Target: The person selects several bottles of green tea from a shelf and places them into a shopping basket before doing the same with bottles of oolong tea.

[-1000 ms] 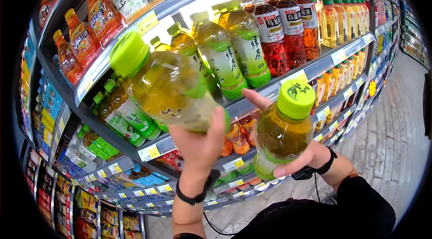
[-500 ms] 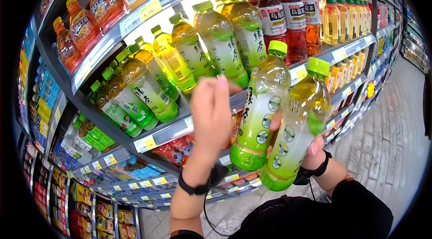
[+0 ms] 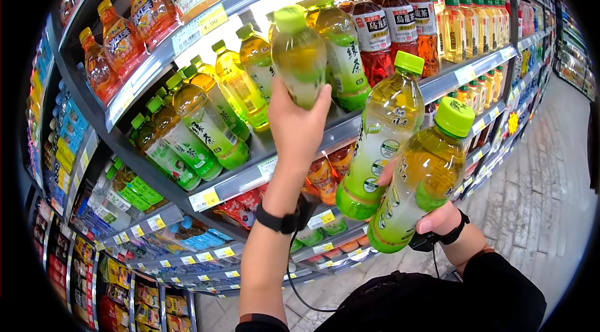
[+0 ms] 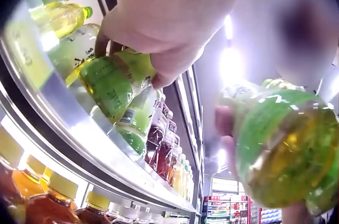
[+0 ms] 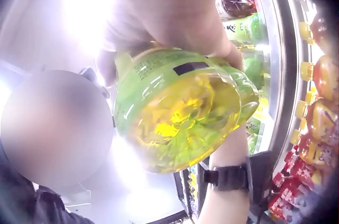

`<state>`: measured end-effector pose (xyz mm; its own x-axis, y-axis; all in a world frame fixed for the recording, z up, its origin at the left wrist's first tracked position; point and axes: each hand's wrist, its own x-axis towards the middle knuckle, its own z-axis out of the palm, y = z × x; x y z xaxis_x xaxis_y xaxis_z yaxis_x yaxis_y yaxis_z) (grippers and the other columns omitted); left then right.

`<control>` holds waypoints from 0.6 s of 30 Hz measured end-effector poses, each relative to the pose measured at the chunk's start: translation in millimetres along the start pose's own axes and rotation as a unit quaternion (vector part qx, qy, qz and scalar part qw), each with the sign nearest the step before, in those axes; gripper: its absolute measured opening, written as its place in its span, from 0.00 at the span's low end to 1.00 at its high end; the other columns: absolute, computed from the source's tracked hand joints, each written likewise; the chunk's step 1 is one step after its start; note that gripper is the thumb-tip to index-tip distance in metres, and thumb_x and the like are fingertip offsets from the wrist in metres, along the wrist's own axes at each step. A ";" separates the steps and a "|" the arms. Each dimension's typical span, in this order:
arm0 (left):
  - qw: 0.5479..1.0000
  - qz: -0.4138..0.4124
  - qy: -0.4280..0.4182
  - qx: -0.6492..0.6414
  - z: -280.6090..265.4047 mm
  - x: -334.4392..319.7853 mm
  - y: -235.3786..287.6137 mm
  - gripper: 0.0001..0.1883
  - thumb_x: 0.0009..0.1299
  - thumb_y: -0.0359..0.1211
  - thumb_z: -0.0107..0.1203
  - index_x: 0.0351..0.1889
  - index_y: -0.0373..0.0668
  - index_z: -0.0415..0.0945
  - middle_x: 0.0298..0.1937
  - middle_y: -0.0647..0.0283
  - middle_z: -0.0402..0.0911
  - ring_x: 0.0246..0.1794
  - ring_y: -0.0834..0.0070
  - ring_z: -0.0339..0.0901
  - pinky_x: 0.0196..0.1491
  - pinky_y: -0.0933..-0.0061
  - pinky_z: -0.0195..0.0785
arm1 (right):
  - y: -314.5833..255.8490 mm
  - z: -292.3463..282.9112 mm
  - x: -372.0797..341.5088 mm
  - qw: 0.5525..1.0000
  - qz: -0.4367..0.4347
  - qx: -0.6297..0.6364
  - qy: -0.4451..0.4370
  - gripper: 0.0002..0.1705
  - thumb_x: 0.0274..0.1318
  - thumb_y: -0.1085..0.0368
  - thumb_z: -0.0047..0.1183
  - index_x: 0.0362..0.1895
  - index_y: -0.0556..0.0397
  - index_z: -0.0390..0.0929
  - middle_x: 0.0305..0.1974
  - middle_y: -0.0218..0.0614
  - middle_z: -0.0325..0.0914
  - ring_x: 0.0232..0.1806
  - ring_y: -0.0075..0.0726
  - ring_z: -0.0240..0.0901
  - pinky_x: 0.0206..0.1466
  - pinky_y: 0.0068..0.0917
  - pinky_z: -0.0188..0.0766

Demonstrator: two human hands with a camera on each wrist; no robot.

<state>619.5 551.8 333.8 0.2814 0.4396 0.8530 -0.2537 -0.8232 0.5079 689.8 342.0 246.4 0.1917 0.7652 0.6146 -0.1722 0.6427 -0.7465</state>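
Since the earlier frame, the left hand (image 3: 300,122) has risen to the grey metal shelf (image 3: 440,87), its thumb and fingers gripping a clear plastic, lime-capped green-tea bottle (image 3: 300,60) there; base contact is hidden. Before the shelf, the right hand (image 3: 440,218) grips two matching bottles (image 3: 434,172), tilted side by side.

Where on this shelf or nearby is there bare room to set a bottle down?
A small bare strip of shelf lies before the yellow bottle, between a green-labelled bottle and the left grip. The aisle floor shows bare right of the right grip. It's crowded where the dark-tea bottles and pale-gold bottles stand packed together.
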 end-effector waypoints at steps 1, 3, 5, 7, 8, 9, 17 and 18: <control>0.999 0.036 -0.005 0.023 -6.1 -6.9 2.3 0.25 0.57 0.32 0.67 0.51 0.34 0.71 0.43 0.50 0.81 0.44 0.55 0.79 0.49 0.63 0.71 | 3.9 -1.6 -0.5 1.000 0.001 0.001 -0.004 0.49 0.28 0.54 0.73 0.59 0.57 0.67 0.54 0.40 0.71 0.55 0.38 0.68 0.58 0.35 0.66; 0.992 0.107 -0.013 0.068 -22.7 -21.4 5.5 0.28 0.56 0.30 0.67 0.55 0.35 0.71 0.46 0.51 0.80 0.48 0.55 0.78 0.52 0.62 0.70 | 8.0 -1.9 -3.3 1.000 0.013 0.022 -0.002 0.49 0.28 0.55 0.73 0.60 0.57 0.67 0.54 0.40 0.71 0.56 0.38 0.68 0.58 0.35 0.66; 0.989 0.095 -0.074 0.087 -47.5 -42.0 14.4 0.29 0.57 0.30 0.67 0.57 0.36 0.70 0.50 0.51 0.79 0.52 0.58 0.76 0.55 0.62 0.68 | 10.5 -1.6 -8.1 0.998 0.035 0.060 0.009 0.49 0.28 0.54 0.73 0.59 0.57 0.67 0.54 0.41 0.71 0.56 0.38 0.68 0.58 0.35 0.66; 0.983 0.083 -0.151 0.059 -73.8 -63.1 21.0 0.29 0.59 0.30 0.66 0.58 0.36 0.69 0.53 0.53 0.77 0.55 0.60 0.75 0.58 0.62 0.67 | 3.8 -3.9 -11.0 0.999 0.028 0.017 0.005 0.50 0.27 0.51 0.73 0.59 0.57 0.67 0.53 0.41 0.71 0.55 0.39 0.68 0.58 0.35 0.66; 0.988 0.004 -0.137 -0.072 -76.6 -76.6 28.1 0.28 0.59 0.32 0.65 0.57 0.36 0.70 0.51 0.54 0.78 0.54 0.61 0.76 0.57 0.63 0.68 | 2.5 -1.7 -13.8 0.999 0.033 0.026 0.013 0.50 0.27 0.50 0.73 0.58 0.57 0.68 0.53 0.41 0.71 0.54 0.39 0.69 0.58 0.35 0.66; 0.969 -0.079 -0.118 -0.201 -79.6 -89.9 32.0 0.27 0.60 0.34 0.64 0.56 0.36 0.70 0.49 0.54 0.78 0.52 0.62 0.76 0.56 0.63 0.69 | 2.8 -0.7 -17.2 0.998 0.041 0.036 0.022 0.50 0.27 0.49 0.73 0.58 0.57 0.68 0.52 0.41 0.72 0.54 0.39 0.69 0.58 0.35 0.66; 0.812 -0.303 -0.149 -0.476 -109.1 -148.8 22.2 0.35 0.54 0.47 0.63 0.54 0.31 0.68 0.43 0.49 0.78 0.39 0.63 0.80 0.42 0.65 0.77 | 30.2 -0.7 -34.9 0.994 0.016 0.095 -0.044 0.56 0.28 0.34 0.70 0.56 0.59 0.69 0.44 0.47 0.75 0.47 0.41 0.72 0.49 0.34 0.68; 0.820 -0.322 -0.145 -0.450 -108.1 -149.0 28.2 0.35 0.54 0.47 0.63 0.54 0.31 0.68 0.44 0.49 0.78 0.39 0.63 0.80 0.42 0.65 0.77 | 38.0 -5.7 -39.0 0.994 0.017 0.092 -0.058 0.56 0.29 0.31 0.69 0.56 0.59 0.69 0.44 0.47 0.75 0.47 0.40 0.72 0.49 0.34 0.68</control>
<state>470.4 501.9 234.0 0.8007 0.4673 0.3750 -0.5100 0.2031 0.8359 681.2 336.4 192.6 0.0713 0.7791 0.6228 -0.3523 0.6038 -0.7151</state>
